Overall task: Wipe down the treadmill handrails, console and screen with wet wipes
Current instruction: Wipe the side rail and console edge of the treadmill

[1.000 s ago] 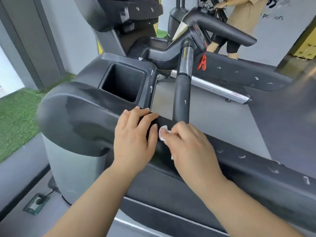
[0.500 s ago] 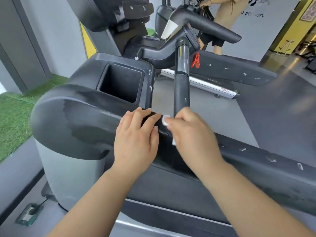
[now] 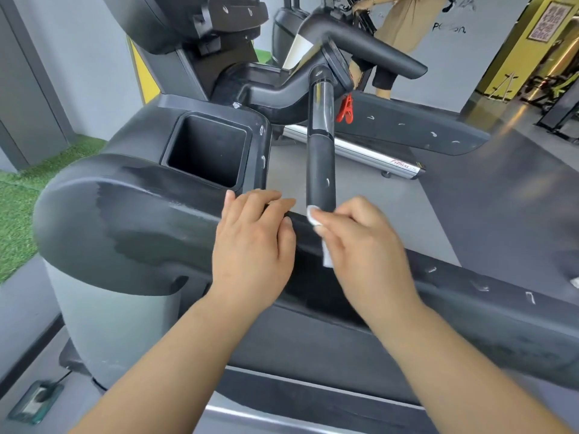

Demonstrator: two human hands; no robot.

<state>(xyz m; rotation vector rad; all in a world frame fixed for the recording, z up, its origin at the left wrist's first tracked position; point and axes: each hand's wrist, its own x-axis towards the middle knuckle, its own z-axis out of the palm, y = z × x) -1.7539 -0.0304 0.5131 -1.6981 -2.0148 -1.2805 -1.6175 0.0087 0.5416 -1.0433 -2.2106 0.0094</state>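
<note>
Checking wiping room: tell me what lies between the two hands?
Head view: only a short bare strip of black handrail separates left hand from right hand, which holds the wipe.

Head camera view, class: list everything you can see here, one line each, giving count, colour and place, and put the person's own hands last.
Treadmill console: one, black with damp patches, left and centre.
Cup holder: one, black square recess, top of the console.
Upright grip bar: one, black with a shiny band, centre.
Side handrail: one, black with pale scuffs, running lower right.
Neighbouring treadmill: one, black with a silver side rail, behind.
Red clip: one, hanging behind the grip bar.
Artificial turf: one green patch, far left floor.
Other person: one, tan clothes, top right background.
Wet wipe: one, white, at the grip bar's base.
Left hand: flat on the console.
Right hand: holding the wet wipe.
</note>
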